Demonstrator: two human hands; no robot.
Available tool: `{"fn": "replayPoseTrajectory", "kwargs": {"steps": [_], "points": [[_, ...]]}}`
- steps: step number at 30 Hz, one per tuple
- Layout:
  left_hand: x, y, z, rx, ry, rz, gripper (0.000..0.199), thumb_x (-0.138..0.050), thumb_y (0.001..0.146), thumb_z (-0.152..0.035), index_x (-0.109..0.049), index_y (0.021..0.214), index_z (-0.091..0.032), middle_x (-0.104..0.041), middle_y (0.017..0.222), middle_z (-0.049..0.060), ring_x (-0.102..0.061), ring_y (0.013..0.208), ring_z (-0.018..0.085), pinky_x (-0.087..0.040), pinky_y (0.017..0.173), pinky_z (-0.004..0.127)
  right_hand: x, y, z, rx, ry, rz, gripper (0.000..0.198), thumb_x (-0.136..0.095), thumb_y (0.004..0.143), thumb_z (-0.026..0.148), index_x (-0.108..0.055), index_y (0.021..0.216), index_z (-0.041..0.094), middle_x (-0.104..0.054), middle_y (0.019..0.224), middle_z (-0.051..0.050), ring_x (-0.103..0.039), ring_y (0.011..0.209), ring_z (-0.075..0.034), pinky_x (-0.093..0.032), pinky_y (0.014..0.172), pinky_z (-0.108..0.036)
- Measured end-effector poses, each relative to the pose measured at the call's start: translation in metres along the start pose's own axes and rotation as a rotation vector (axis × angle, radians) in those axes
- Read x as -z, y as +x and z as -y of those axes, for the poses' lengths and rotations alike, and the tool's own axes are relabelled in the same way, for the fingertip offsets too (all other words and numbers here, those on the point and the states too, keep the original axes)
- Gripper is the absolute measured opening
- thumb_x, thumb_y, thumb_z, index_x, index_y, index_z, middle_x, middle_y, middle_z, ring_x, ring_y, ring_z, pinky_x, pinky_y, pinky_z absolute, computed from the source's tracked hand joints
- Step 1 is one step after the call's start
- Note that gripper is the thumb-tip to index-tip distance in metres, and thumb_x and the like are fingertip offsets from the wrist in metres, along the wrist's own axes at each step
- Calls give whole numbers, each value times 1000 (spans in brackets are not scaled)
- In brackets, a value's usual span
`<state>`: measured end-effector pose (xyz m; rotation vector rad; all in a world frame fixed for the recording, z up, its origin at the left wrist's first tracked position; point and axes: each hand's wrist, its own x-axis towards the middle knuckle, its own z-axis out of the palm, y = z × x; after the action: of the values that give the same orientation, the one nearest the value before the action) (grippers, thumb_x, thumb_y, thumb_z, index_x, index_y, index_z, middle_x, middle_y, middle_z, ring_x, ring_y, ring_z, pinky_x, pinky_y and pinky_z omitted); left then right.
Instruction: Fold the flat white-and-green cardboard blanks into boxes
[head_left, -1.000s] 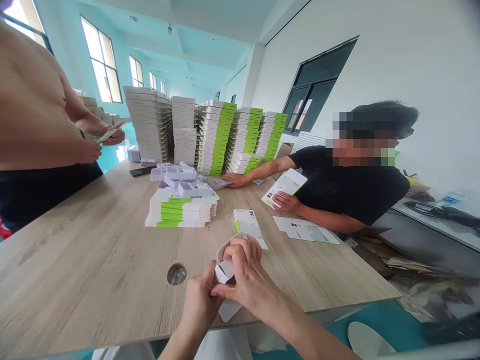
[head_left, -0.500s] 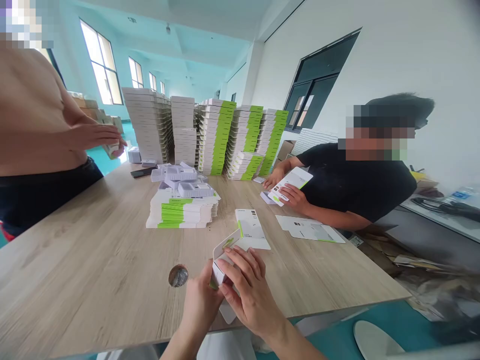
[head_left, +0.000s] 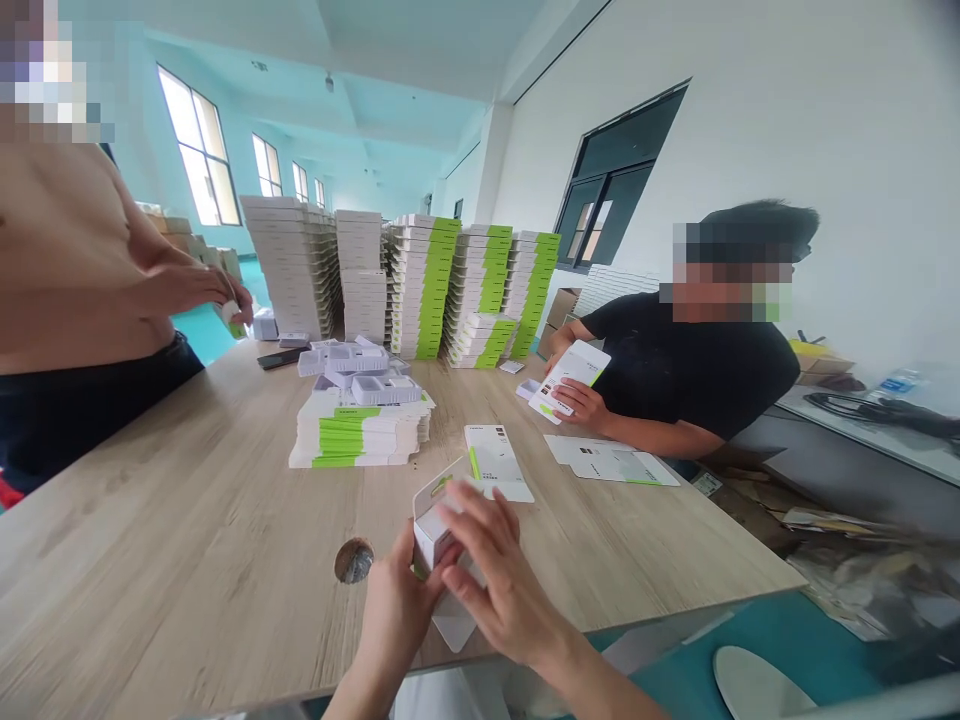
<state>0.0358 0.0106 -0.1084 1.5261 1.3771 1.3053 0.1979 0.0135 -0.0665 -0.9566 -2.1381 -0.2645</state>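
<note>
Near the front edge of the table, a partly folded white and green carton (head_left: 430, 537) is gripped by my left hand (head_left: 400, 600), the fingers closed round its lower left side. An end flap stands up at its far side and a pointed flap hangs down towards me. My right hand (head_left: 499, 590) is over the carton's right side, fingers apart and slightly blurred; whether the fingertips touch the card is hard to tell. Just beyond my hands, a flat printed carton blank (head_left: 501, 460) lies on the table.
A stack of flat cartons (head_left: 360, 440) carries pale plastic trays (head_left: 384, 388). Tall stacks of boxes (head_left: 420, 290) stand behind. A person in black (head_left: 675, 360) at right holds a carton (head_left: 574, 378); another person (head_left: 82, 270) stands left. The table has a round hole (head_left: 353, 561).
My right hand's fingers have lifted and spread a little from the carton's top, exposing more of it. The carton has shifted slightly left in view. The person at left has lowered their hands slightly.
</note>
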Motion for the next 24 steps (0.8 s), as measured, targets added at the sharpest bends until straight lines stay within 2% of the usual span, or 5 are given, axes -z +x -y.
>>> {"fn": "replayPoseTrajectory", "kwargs": {"steps": [3,7,10,15,24], "points": [[-1,3,1,1,-41,-11,38,-69,81,-50,-72,100,-17,-82,82,11,-75,71,26,-57,65,31,24,54,20,-183,53,-175,63,-28,112,39,-2,167,24,-39,165,-16,-44,148,-27,-45,113,-46],[5,5,-2,5,-81,-54,41,-74,75,-59,-72,82,-18,-79,74,13,-76,78,32,-59,69,36,64,154,66,432,250,196,51,-39,111,45,-31,160,33,-65,141,7,-60,127,-13,-41,115,-30],[20,0,-7,29,-165,16,47,-73,79,-59,-72,96,-15,-82,89,14,-76,85,31,-60,74,36,69,179,67,321,315,59,36,-40,111,35,-55,143,25,-73,123,5,-65,117,-12,-41,113,-32],[35,-12,-4,106,-406,-90,61,-73,83,-63,-66,121,-15,-80,112,15,-76,98,30,-61,82,35,15,87,22,-122,394,-65,31,-44,108,32,-73,107,23,-71,127,-10,-67,120,-22,-55,100,-38],[32,2,6,234,-425,-217,72,-57,93,-68,-43,152,-28,-75,126,10,-79,87,22,-62,62,26,-51,-58,29,-781,1019,57,61,-16,107,60,-46,154,35,-69,138,-13,-78,99,-25,-64,75,-40]]}}
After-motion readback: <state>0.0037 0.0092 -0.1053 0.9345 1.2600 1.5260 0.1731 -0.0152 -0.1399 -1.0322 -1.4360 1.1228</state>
